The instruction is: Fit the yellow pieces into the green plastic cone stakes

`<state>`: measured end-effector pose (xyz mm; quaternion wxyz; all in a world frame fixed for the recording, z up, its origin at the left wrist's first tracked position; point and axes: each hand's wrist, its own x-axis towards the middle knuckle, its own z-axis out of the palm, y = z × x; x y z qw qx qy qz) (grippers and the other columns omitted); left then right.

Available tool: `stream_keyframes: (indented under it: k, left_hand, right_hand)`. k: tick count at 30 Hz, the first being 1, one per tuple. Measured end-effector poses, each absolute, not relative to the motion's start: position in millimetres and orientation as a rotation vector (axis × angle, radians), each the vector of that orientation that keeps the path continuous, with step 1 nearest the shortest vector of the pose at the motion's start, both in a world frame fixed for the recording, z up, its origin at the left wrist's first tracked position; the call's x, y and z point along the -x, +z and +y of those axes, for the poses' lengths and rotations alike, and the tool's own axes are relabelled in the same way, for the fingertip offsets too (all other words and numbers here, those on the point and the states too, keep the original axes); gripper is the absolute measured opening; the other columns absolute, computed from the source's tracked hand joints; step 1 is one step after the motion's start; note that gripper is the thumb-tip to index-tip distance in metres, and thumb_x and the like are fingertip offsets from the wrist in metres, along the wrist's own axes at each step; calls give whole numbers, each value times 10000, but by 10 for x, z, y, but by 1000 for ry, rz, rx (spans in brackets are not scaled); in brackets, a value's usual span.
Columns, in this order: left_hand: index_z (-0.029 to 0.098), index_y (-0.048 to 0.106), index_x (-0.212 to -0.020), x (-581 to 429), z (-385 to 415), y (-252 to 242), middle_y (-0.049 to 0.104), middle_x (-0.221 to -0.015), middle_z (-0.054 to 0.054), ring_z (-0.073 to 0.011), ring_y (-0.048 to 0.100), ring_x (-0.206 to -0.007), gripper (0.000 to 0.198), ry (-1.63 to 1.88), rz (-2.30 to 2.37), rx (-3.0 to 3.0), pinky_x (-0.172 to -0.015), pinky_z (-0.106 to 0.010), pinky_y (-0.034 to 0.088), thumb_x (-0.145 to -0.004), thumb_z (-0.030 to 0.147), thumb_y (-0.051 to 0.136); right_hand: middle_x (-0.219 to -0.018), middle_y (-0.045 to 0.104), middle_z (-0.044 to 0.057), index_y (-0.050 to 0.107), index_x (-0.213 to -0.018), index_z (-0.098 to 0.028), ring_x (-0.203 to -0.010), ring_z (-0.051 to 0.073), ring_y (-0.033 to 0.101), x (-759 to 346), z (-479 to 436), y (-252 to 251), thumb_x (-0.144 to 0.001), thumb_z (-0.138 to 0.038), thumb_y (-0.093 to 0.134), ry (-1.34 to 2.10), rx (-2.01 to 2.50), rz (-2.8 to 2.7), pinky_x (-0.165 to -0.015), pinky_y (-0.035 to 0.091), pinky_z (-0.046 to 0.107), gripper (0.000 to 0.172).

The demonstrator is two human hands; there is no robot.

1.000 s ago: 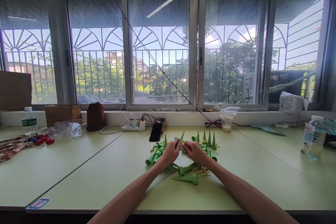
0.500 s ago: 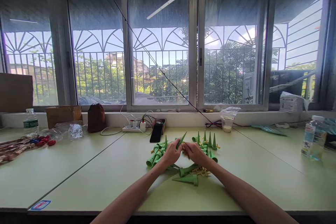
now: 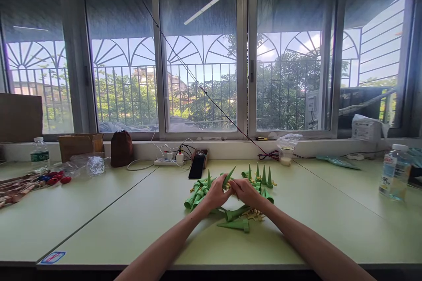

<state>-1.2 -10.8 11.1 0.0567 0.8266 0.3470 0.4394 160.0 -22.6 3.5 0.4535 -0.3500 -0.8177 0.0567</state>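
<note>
My left hand (image 3: 217,192) is closed around a green plastic watering spike (image 3: 229,176), its pointed tip slanting up to the right. Against the base of that spike, my right hand (image 3: 244,192) has its fingers pinched together; a hint of yellow shows between the hands, but what the right fingers grip is hidden. More green spikes lie heaped left of the left hand, while several stand upright behind the right hand, one being a green spike (image 3: 269,178). Small yellow plastic valves (image 3: 255,215) lie below my right wrist, beside another lying green spike (image 3: 233,225).
A black phone (image 3: 197,167) and a white power strip (image 3: 169,163) lie behind the spikes. Plastic bottles stand at far left and far right, the right one a labelled bottle (image 3: 394,175). A brown pouch (image 3: 121,149) stands by the window ledge.
My hands stay in nearly the same spot with the spike. The right fingers have shifted slightly in toward the left hand, and the two hands now meet more closely.
</note>
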Motion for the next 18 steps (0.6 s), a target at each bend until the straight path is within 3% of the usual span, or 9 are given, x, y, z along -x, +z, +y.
stream_keyframes:
  k: [9, 18]
  left_hand:
    - [177, 560, -851, -2, -158, 186, 594, -736, 6, -143, 535, -688, 92, 1342, 1031, -2546, -664, -252, 390, -777, 229, 541]
    - [180, 547, -874, 8, -114, 135, 579, -734, 23, -137, 519, -670, 155, 1327, 1055, -2549, -646, -248, 372, -737, 240, 588]
  right_hand:
    - [-462, 460, -27, 425, -551, -193, -457, 99, 412, -1602, -203, 9, -1004, -363, 320, 201, 873, -2019, -531, 294, 232, 495]
    - [-494, 527, -9, 464, -550, -183, -467, 98, 436, -1602, -218, 22, -965, -303, 388, 139, 909, -2030, -525, 285, 226, 438]
